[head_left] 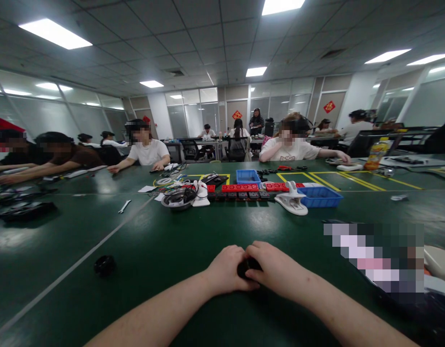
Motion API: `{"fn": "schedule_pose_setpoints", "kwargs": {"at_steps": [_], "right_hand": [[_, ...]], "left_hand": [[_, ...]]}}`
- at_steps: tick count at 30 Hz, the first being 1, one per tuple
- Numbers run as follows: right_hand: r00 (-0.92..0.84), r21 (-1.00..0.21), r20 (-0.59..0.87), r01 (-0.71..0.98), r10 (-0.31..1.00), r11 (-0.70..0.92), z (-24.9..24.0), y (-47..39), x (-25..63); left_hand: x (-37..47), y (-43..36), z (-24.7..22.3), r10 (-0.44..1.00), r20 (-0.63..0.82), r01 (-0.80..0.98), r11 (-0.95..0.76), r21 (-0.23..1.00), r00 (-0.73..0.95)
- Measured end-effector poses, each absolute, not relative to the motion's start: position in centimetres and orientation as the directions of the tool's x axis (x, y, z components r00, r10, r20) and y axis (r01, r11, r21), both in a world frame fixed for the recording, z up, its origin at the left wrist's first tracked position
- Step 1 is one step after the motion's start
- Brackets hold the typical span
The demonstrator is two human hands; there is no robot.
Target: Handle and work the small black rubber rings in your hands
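Close together over the green table [164, 255], my left hand [228, 270] and my right hand [268, 262] are both closed around one small black round part [244, 268]. Fingers cover most of it, so its exact kind is hidden. Farther left on the tabletop lies another black round part [104, 265], apart from both hands.
Ahead are a blue bin [321, 196], a white clip-like stand [293, 200], red strips [240, 188] and a bowl of cables [178, 197]. A wrench [124, 206] lies left; a bottle [377, 153] stands far right. Several people sit across the table.
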State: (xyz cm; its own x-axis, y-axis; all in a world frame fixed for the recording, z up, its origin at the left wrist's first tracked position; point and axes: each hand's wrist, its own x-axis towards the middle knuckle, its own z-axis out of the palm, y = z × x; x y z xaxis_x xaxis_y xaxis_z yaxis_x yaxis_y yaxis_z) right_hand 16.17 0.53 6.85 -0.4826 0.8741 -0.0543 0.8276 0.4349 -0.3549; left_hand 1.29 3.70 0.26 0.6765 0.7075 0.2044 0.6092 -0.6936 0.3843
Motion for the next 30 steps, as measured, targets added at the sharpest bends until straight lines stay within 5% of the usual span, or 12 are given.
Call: {"fn": "schedule_pose_setpoints", "kwargs": {"at_steps": [7,16,23,30], "right_hand": [[-0.74,-0.555,-0.051,0.579,0.671,0.597,6.9,0.5,17.0],[-0.709,-0.639,-0.047,0.563,0.704,0.524,4.7,1.2,16.0],[-0.587,-0.502,0.208,0.622,0.782,0.601,7.4,-0.1,16.0],[-0.383,-0.275,-0.053,0.893,0.922,0.355,7.7,-0.6,15.8]], "left_hand": [[0.3,4.9,0.2,0.607,0.162,0.477,-0.739,0.476,0.778],[0.6,5.3,-0.3,0.602,0.157,0.476,-0.742,0.473,0.783],[0.3,4.4,0.5,0.653,0.171,0.497,-0.697,0.517,0.737],[1.1,3.4,0.1,0.712,0.211,0.617,-0.691,0.377,0.669]]}}
